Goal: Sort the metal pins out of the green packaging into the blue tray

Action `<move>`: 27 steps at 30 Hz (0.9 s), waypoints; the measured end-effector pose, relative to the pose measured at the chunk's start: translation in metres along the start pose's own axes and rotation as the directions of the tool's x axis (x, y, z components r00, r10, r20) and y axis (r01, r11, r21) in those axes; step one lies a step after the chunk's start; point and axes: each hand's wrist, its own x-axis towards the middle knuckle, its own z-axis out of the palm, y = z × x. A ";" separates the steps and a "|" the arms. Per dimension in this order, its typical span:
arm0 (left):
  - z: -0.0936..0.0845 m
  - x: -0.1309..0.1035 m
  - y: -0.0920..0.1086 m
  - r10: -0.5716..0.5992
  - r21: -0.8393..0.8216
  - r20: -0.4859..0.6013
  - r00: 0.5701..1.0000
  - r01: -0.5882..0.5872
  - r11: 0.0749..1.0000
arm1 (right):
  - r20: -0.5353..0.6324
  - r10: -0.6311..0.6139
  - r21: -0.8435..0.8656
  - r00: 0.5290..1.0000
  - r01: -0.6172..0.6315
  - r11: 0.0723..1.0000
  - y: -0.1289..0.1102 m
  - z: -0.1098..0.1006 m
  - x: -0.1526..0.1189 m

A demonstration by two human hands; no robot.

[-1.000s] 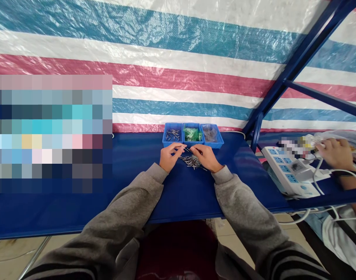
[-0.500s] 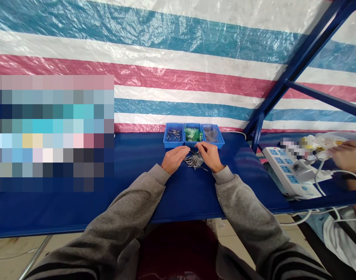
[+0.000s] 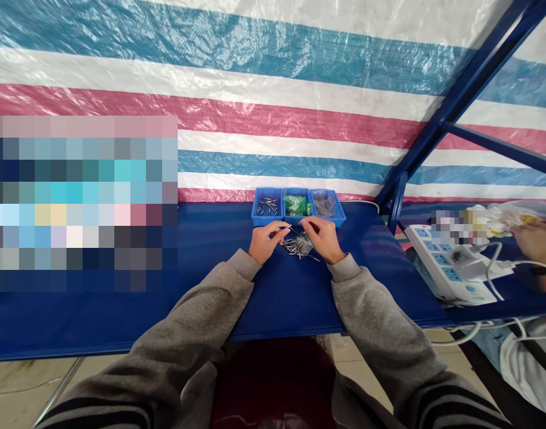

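Note:
My left hand (image 3: 264, 241) is closed in a pinch, and a thin metal pin (image 3: 291, 227) sticks out from its fingertips. Opposite it, my right hand (image 3: 323, 239) has thumb and finger pressed together; anything between them is too small to make out. Below and between both hands lies a loose pile of slender silvery metal pins (image 3: 295, 246), with a clear plastic bag (image 3: 305, 243) among them. Just beyond the hands stand three joined blue bins: the left bin (image 3: 256, 218) holds similar pins, the middle one a green plastic bag (image 3: 298, 204), the right one a clear bag (image 3: 325, 205).
The blue tabletop (image 3: 282, 304) runs left and right. To the right are a white power strip (image 3: 447, 268) with plugs and cables, a blue metal frame (image 3: 434, 134), and another person's hand (image 3: 539, 241). A striped plastic sheet (image 3: 273, 89) hangs behind. A blurred patch covers the left side.
The fingers of my left hand have shifted, with the thumb now lower and the pin showing more clearly. My right hand stays almost where it was.

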 end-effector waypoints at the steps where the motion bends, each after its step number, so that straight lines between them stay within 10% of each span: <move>1: 0.000 0.000 0.000 -0.028 -0.034 0.023 0.999 0.029 0.999 | 0.009 -0.009 0.012 1.000 0.009 1.000 -0.001 0.000 0.000; 18: 0.000 -0.002 0.002 -0.160 -0.114 0.210 0.964 0.187 0.976 | 0.150 -0.087 0.109 0.985 0.071 0.992 0.000 0.003 -0.001; 27: -0.002 0.002 0.001 -0.111 -0.053 0.018 0.994 0.112 0.992 | 0.117 0.007 0.108 0.993 -0.020 0.994 0.001 0.000 0.000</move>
